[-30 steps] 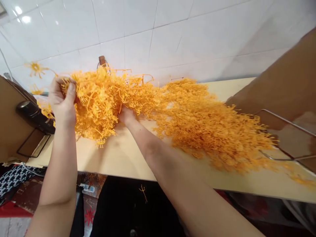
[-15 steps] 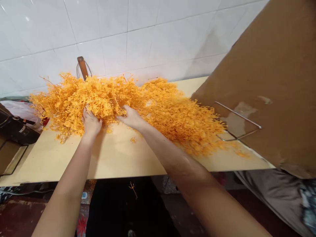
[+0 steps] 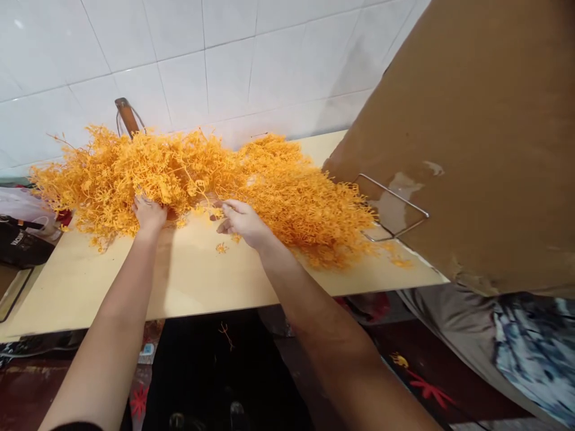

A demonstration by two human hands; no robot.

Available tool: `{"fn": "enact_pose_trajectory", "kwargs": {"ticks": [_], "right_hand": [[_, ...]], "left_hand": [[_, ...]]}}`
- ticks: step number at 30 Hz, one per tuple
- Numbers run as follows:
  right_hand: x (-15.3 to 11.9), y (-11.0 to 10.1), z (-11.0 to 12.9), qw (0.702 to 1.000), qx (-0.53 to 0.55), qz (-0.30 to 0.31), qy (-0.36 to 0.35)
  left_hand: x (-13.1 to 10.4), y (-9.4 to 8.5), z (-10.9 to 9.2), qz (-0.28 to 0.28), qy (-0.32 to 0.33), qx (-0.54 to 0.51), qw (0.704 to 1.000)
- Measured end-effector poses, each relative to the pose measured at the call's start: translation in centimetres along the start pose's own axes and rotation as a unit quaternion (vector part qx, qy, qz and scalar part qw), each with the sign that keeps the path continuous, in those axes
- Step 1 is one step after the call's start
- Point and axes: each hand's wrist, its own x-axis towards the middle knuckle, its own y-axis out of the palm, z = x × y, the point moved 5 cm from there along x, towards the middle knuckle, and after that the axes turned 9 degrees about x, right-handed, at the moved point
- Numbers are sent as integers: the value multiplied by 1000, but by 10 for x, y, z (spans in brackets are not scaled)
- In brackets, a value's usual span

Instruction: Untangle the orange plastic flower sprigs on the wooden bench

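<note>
A large bushy heap of orange branching sprigs (image 3: 148, 161) lies along the back of the table. My left hand (image 3: 150, 215) is pressed into the front of this heap, its fingers curled into the sprigs and partly covered by them. To its right, my right hand (image 3: 245, 222) pinches the end of a thin orange sprig (image 3: 203, 190) between thumb and forefinger, at the heap's front edge. A second, flatter bunch of the same sprigs (image 3: 309, 209) spreads to the right, just beyond my right wrist. Small loose orange bits (image 3: 221, 247) lie on the tabletop near my right hand.
The pale table (image 3: 211, 287) stands against a white tiled wall (image 3: 179, 84). A big cardboard sheet or box (image 3: 462, 149) with a bent metal wire (image 3: 395, 194) rises at right. A brown handle (image 3: 126, 117) sticks up behind the heap. A black container (image 3: 24, 242) sits at left.
My right hand has drawn back slightly from the heap, its fingers now pinched on a sprig. My left hand stays in the heap. The view has shifted to the right.
</note>
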Motion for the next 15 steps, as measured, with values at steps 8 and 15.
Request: {"fn": "enact_pose_trajectory", "kwargs": {"ticks": [8, 15], "right_hand": [[-13, -11, -8, 993, 103, -54, -4], [-18, -13, -10, 992, 29, -62, -102]], "left_hand": [[-90, -47, 11, -69, 102, -149, 981], [-158, -73, -17, -116, 172, -470, 858]]}}
